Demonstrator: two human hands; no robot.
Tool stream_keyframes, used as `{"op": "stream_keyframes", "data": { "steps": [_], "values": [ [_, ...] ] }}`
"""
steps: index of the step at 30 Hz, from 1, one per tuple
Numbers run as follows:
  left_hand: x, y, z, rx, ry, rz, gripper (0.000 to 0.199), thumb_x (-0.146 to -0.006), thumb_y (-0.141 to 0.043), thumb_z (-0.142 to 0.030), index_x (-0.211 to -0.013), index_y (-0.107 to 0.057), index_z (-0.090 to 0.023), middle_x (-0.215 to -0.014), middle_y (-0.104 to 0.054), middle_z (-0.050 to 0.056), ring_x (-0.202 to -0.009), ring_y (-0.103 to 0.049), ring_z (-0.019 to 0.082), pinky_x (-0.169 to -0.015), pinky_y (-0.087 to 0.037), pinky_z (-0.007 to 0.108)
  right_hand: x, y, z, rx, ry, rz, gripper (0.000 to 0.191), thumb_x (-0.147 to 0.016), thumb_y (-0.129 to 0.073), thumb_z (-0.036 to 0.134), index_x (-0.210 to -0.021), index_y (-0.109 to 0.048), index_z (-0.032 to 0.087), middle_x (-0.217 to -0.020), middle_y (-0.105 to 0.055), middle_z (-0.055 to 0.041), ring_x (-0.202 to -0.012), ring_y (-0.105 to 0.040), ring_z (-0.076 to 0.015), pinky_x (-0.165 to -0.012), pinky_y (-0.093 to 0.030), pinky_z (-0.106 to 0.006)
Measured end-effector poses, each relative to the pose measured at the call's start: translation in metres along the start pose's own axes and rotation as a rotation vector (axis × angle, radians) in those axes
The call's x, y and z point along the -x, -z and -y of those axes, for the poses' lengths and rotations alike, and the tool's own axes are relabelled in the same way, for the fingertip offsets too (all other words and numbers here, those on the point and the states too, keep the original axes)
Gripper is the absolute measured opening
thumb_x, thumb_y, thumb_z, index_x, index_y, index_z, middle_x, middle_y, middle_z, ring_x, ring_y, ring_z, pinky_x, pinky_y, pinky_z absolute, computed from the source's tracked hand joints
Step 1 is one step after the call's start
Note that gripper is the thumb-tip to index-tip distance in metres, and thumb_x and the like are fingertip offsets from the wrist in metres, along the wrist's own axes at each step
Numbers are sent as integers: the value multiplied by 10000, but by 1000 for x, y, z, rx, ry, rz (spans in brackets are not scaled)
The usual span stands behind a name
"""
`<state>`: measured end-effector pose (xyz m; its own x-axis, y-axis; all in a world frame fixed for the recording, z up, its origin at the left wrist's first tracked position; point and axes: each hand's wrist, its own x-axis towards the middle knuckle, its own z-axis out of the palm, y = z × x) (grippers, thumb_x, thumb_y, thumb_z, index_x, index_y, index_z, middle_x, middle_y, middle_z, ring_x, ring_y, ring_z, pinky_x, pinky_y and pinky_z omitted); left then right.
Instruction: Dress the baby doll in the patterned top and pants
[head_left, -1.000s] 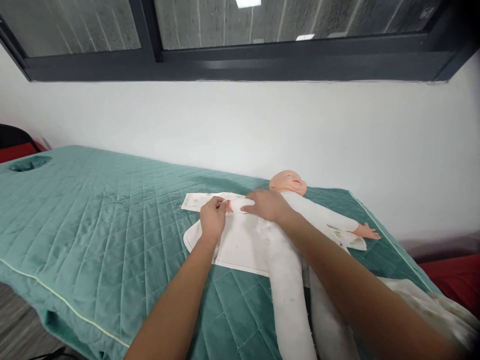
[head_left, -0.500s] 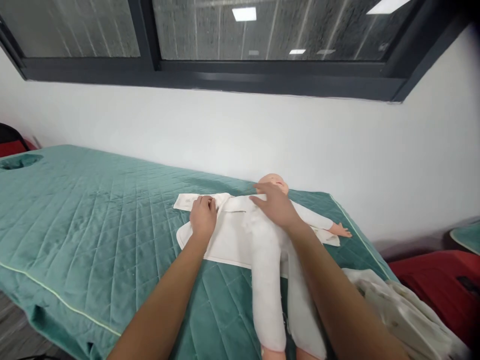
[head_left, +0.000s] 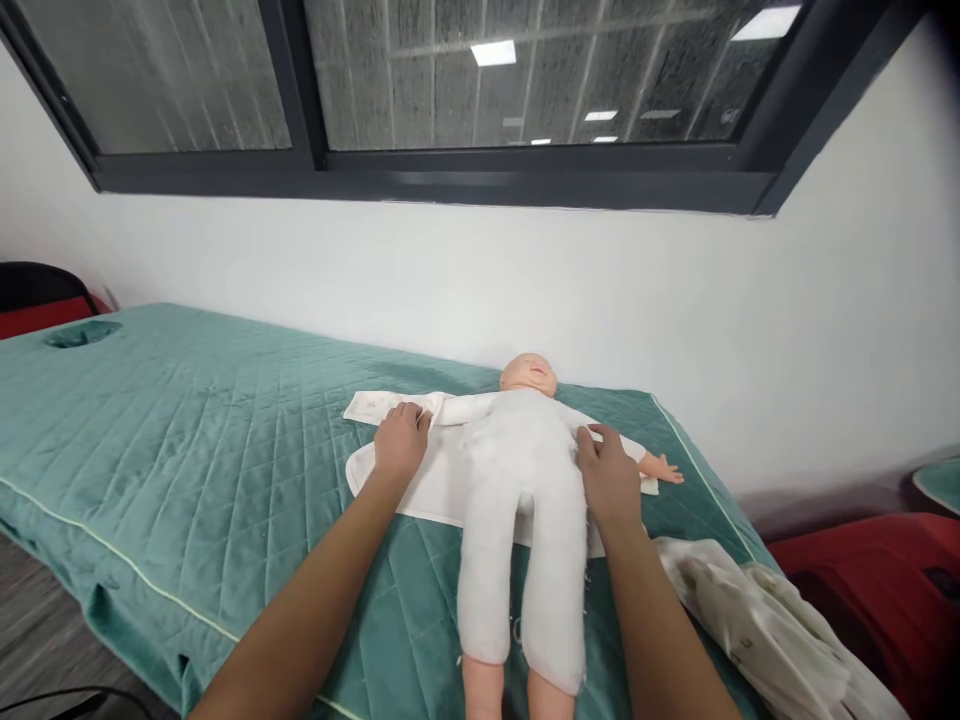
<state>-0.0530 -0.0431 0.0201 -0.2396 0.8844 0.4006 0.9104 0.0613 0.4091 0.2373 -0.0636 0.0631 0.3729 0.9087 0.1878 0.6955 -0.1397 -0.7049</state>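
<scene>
A baby doll (head_left: 517,450) with a white cloth body lies face up, its head toward the wall and its legs toward me. Spread beneath it is a white baby shirt (head_left: 439,475). The doll's arm on the left is inside a sleeve, whose cuff end lies flat past the hidden hand. My left hand (head_left: 403,440) is closed on that sleeve with fingers pinched. My right hand (head_left: 609,475) rests beside the doll's torso, its fingers curled at the side near the other arm. That arm lies outside the shirt, its plastic hand bare. Whatever the right fingertips grip is hidden.
A green quilted bed cover (head_left: 247,440) lies under everything and has a round hole at the far left. Crumpled pale cloth (head_left: 772,620) lies at the right edge. Beyond it is a red item (head_left: 870,580). A white wall and dark-framed window (head_left: 480,185) stand behind.
My right hand has moved from the doll's upper chest down to its right-hand side, uncovering the head. My left hand stays at the sleeve. The view has shifted slightly.
</scene>
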Motion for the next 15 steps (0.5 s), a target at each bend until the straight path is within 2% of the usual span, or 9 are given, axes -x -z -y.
{"op": "stream_keyframes", "data": {
  "steps": [4, 8, 11, 13, 15],
  "values": [
    [1, -5, -2, 150, -80, 7, 237, -968, -439, -364, -1033, -609, -212, -1065, -686, 81, -987, -633, 217, -801, -441, 297, 0, -3, 3, -211, -27, 60, 587, -859, -483, 561, -1315, -539, 195, -1136, -713, -142, -1024, -661, -295, -930, -463, -429],
    [-4, -8, -8, 308, 29, 18, 306, -950, -466, -404, -1126, -603, -195, -1140, -688, 104, -1050, -630, 235, -839, -441, 303, -1, -5, 2, -322, -26, 129, 668, -845, -530, 560, -1399, -477, 191, -1207, -688, -149, -1064, -662, -278, -973, -464, -419],
    [-15, -2, -17, 341, 81, 68, 329, -940, -454, -454, -955, -638, -181, -939, -711, 89, -885, -643, 232, -736, -426, 294, -3, -7, 0, -336, 16, 177, 777, -854, -523, 594, -1498, -346, 197, -1271, -657, -157, -1135, -641, -282, -1016, -447, -443],
    [-25, 4, -25, 342, 57, 101, 359, -945, -432, -449, -791, -623, -186, -780, -681, 52, -761, -617, 202, -674, -398, 277, -3, -9, -2, -355, 34, 205, 813, -857, -512, 621, -1519, -306, 197, -1304, -637, -157, -1167, -628, -281, -1033, -444, -444],
    [-35, 10, -35, 341, 33, 111, 399, -955, -404, -436, -710, -599, -188, -698, -644, 27, -693, -584, 176, -636, -370, 264, -3, -12, -2, -380, 46, 233, 828, -858, -504, 638, -1525, -293, 195, -1337, -615, -156, -1197, -613, -276, -1051, -438, -439]
  ]
}}
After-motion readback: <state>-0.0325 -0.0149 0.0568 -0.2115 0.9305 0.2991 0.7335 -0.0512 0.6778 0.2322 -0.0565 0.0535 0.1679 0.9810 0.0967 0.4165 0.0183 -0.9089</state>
